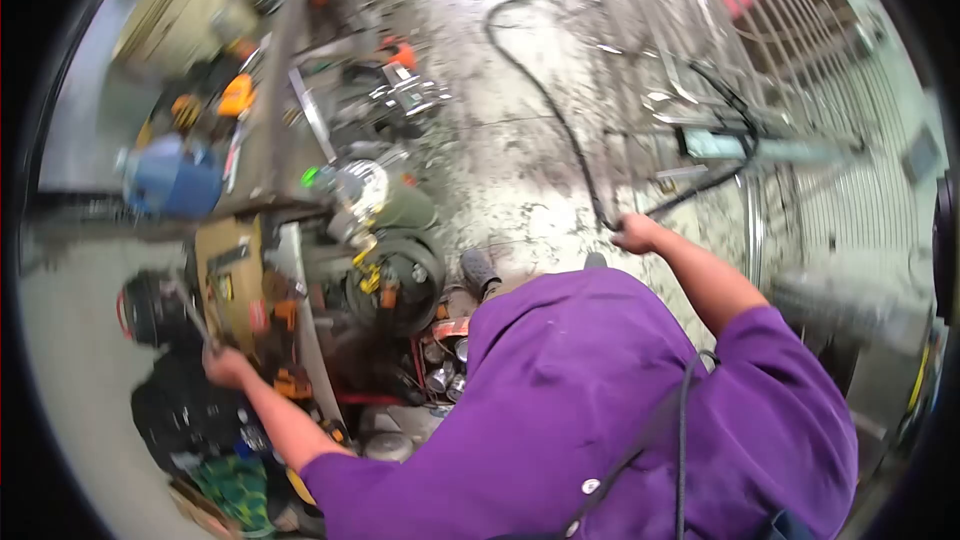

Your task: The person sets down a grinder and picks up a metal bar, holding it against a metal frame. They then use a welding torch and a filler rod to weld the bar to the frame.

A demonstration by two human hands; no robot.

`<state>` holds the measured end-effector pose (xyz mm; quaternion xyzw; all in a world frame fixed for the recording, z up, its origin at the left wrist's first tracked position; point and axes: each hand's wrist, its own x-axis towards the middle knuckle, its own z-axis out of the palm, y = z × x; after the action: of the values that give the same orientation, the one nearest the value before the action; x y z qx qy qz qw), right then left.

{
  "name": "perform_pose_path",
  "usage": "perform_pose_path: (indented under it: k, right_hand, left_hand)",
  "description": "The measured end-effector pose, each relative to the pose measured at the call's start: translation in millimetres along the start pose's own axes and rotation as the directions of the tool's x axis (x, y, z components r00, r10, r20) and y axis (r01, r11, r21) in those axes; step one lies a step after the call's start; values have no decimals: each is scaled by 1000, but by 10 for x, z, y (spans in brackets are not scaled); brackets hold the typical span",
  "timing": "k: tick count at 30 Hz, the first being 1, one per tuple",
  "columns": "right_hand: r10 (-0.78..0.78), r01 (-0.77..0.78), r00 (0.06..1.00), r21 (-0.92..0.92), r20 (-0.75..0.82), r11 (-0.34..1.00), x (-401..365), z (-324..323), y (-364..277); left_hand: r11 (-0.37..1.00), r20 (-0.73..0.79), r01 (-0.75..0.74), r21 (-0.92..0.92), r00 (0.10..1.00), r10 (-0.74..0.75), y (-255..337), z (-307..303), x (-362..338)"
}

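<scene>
My right hand (634,234) is closed round a black cable (560,120), which runs up along the floor on one side and loops toward the metal racks on the other. Far to the left, my left hand (228,368) is closed on a thin, light-coloured rod-like tool (192,312) that points up and left. This tool is blurred, and its kind cannot be made out. Beside my left hand are a cardboard box (215,285) and a black bag (190,405).
A blue jug (172,178) and an orange tape measure (237,95) sit at the upper left. A greenish container (395,195) stands above a round black bin (405,285). Wire racks (810,70) fill the right side. The floor (500,170) is stained.
</scene>
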<state>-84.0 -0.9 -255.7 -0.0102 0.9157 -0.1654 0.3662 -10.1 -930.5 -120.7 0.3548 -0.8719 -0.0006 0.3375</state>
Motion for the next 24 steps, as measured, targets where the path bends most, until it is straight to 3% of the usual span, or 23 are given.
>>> perform_pose_path:
  k: [3, 5, 7, 9, 11, 13, 14, 15, 16, 17, 18, 20, 21, 24]
  right_hand:
    - [-45, 46, 999, -48, 16, 998, -39, -53, 113]
    - [-95, 97, 995, 37, -44, 995, -118, -51, 246]
    - [-210, 217, 975, 102, -73, 971, -363, -262, 153]
    - [-353, 384, 918, 185, -180, 905, -610, -442, 43]
    - [-326, 452, 870, 336, -370, 826, -1119, -795, -252]
    - [-401, 652, 680, 256, -614, 714, -1383, -998, -342]
    - [-417, 707, 598, 206, -684, 677, -1472, -1127, -358]
    - [-430, 756, 509, 149, -746, 637, -1550, -1257, -362]
    - [-438, 799, 414, 88, -798, 595, -1625, -1363, -318]
    - [-447, 837, 312, 21, -838, 547, -1689, -1460, -236]
    - [-449, 868, 207, -49, -869, 495, -1726, -1565, -155]
    - [-491, 879, 11, -225, -871, 420, -1758, -1758, 124]
    - [-515, 917, -86, -270, -853, 294, -1846, -1904, 229]
    - [-347, 958, -18, -116, -938, 263, -1995, -1945, 523]
  left_hand:
    - [997, -93, 16, 73, 996, -9, 315, -271, -37]
    - [989, -131, 130, -65, 982, -138, 697, -473, -153]
    - [927, 60, 196, -320, 981, -187, 1494, -851, -489]
    - [770, 195, 243, -590, 968, -156, 2078, -1026, -912]
    - [578, 401, 290, -762, 913, 71, 3279, -1599, -1632]
    - [446, 545, 360, -819, 731, 410, 4352, -2096, -2375]
    - [369, 580, 449, -814, 646, 495, 4822, -2310, -2702]
    - [260, 671, 667, -698, 483, 563, 4998, -2214, -3053]
    - [152, 617, 734, -662, 419, 666, 5359, -2266, -3371]
    - [74, 573, 847, -526, 289, 767, 5788, -2525, -3610]
    - [276, 555, 712, -645, 189, 810, 6098, -2659, -3749]
    - [151, 539, 920, -363, 75, 839, 6719, -3053, -4114]
    - [100, 468, 956, -275, 43, 882, 6912, -3143, -4261]
    - [73, 459, 997, -12, -60, 886, 7294, -3418, -4513]
